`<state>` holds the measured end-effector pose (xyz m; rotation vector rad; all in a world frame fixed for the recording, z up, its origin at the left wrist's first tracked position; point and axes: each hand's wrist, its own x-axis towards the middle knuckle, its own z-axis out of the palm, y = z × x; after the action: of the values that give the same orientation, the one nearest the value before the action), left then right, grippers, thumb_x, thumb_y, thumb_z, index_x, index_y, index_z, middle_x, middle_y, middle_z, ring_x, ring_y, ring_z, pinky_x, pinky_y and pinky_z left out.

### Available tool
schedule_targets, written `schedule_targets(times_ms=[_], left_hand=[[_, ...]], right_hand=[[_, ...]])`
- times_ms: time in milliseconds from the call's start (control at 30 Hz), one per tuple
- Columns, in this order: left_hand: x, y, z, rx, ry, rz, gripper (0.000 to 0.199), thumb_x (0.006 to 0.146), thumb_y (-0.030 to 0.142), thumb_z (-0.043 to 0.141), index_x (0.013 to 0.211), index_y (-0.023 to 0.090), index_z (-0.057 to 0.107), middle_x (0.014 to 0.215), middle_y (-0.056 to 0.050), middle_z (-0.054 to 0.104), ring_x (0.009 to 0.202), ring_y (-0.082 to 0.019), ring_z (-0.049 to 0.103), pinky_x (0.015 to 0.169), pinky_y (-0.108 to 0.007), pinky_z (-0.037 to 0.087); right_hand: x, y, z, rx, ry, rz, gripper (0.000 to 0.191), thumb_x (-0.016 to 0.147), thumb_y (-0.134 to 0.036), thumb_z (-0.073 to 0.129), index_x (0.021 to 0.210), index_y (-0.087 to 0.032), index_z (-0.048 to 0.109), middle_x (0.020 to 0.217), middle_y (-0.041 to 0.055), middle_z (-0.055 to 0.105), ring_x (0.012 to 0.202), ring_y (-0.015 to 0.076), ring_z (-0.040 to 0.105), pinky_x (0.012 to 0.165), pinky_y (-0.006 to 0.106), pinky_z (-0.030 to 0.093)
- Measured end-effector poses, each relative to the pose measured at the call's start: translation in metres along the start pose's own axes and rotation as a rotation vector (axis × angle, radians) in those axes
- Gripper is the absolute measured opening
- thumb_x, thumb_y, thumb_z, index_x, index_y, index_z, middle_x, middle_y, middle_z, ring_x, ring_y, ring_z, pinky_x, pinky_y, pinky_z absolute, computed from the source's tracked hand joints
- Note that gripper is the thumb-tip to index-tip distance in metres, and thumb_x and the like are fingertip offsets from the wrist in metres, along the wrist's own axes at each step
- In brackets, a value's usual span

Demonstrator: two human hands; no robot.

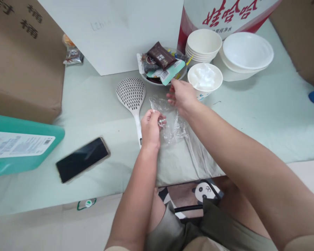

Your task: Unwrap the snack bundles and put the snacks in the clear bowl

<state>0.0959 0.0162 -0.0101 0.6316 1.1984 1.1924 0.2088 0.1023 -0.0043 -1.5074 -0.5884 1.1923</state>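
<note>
My left hand is closed, pinching the edge of a crumpled clear plastic bag that lies across the cloth. My right hand hovers over the bag's far end with its fingers apart, nothing visible in them. Just beyond its fingertips stands a bowl heaped with wrapped snacks, among them a dark brown packet and a mint-green packet. Beside my right wrist is a paper cup with crumpled clear plastic inside. A slotted skimmer lies left of the bag, its handle end partly behind my left hand.
Stacked paper bowls and wider white bowls stand at the back right. A phone and a green jug are on the left. A white box and a cardboard carton stand behind.
</note>
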Motion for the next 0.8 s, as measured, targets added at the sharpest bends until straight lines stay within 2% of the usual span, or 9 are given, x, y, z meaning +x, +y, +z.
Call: schedule_targets(times_ms=[100,200,333,400,500,633,700,733,800], left_hand=[[-0.001,0.001,0.000,-0.018,0.013,-0.010,0.016,0.073,0.028,0.066,0.068,0.020,0.053,0.072,0.003,0.055,0.069,-0.010,0.061,0.060,-0.019,0.050],[-0.002,0.001,-0.002,-0.040,0.025,-0.009,0.016,0.071,0.028,0.067,0.068,0.020,0.054,0.072,0.003,0.056,0.071,-0.011,0.062,0.060,-0.020,0.051],[-0.003,0.006,-0.005,-0.185,-0.042,-0.101,0.017,0.070,0.030,0.068,0.072,0.020,0.055,0.084,0.000,0.064,0.085,-0.017,0.069,0.069,-0.028,0.059],[-0.005,0.011,-0.008,-0.286,-0.135,-0.194,0.018,0.072,0.029,0.069,0.073,0.020,0.053,0.090,-0.001,0.069,0.094,-0.021,0.072,0.078,-0.037,0.063],[-0.008,0.016,-0.011,-0.402,-0.245,-0.266,0.017,0.078,0.027,0.064,0.073,0.020,0.049,0.095,-0.002,0.073,0.104,-0.025,0.075,0.090,-0.046,0.062],[-0.013,0.017,-0.013,-0.466,-0.304,-0.254,0.020,0.088,0.029,0.051,0.072,0.020,0.044,0.101,-0.002,0.076,0.116,-0.027,0.073,0.093,-0.049,0.062],[-0.015,0.016,-0.011,-0.443,-0.307,-0.241,0.021,0.091,0.030,0.046,0.072,0.021,0.043,0.105,-0.002,0.076,0.121,-0.027,0.071,0.092,-0.048,0.062],[-0.016,0.016,-0.010,-0.426,-0.300,-0.237,0.021,0.092,0.030,0.045,0.073,0.021,0.042,0.106,-0.003,0.076,0.121,-0.027,0.071,0.091,-0.046,0.062],[-0.017,0.014,-0.005,-0.384,-0.287,-0.248,0.022,0.094,0.031,0.044,0.075,0.021,0.041,0.104,-0.003,0.076,0.116,-0.026,0.074,0.087,-0.042,0.063]], right_hand=[[0.001,-0.003,0.004,0.008,0.016,0.019,0.026,0.094,-0.034,0.063,0.077,-0.021,0.048,0.077,-0.0017,0.054,0.061,0.0085,0.055,0.051,0.020,0.044],[-0.014,-0.004,-0.005,-0.045,0.010,-0.014,0.026,0.097,-0.029,0.058,0.075,-0.021,0.049,0.074,-0.0016,0.053,0.063,0.0094,0.055,0.056,0.022,0.045],[-0.061,0.012,-0.051,-0.213,-0.016,-0.296,0.016,0.090,-0.027,0.064,0.078,-0.021,0.056,0.075,-0.0029,0.055,0.073,0.0109,0.055,0.073,0.027,0.050],[-0.087,0.029,-0.080,-0.246,-0.023,-0.331,0.011,0.087,-0.031,0.068,0.086,-0.022,0.061,0.083,-0.0022,0.059,0.079,0.0120,0.056,0.080,0.029,0.050],[-0.113,0.054,-0.110,-0.112,-0.017,-0.254,0.025,0.082,-0.035,0.073,0.102,-0.026,0.061,0.099,-0.0007,0.063,0.095,0.0138,0.062,0.086,0.030,0.052],[-0.126,0.066,-0.115,0.077,-0.116,0.015,0.068,0.073,-0.051,0.083,0.130,-0.030,0.051,0.120,0.0038,0.065,0.106,0.0190,0.069,0.086,0.034,0.060],[-0.127,0.063,-0.112,0.126,-0.159,0.140,0.085,0.068,-0.052,0.087,0.139,-0.030,0.045,0.126,0.0061,0.067,0.099,0.0187,0.071,0.078,0.033,0.062],[-0.127,0.061,-0.111,0.139,-0.183,0.185,0.088,0.067,-0.050,0.089,0.140,-0.030,0.045,0.122,0.0059,0.069,0.091,0.0175,0.072,0.072,0.031,0.061],[-0.126,0.058,-0.112,0.136,-0.244,0.217,0.080,0.067,-0.047,0.089,0.135,-0.026,0.051,0.099,0.0017,0.072,0.071,0.0137,0.066,0.059,0.027,0.055]])
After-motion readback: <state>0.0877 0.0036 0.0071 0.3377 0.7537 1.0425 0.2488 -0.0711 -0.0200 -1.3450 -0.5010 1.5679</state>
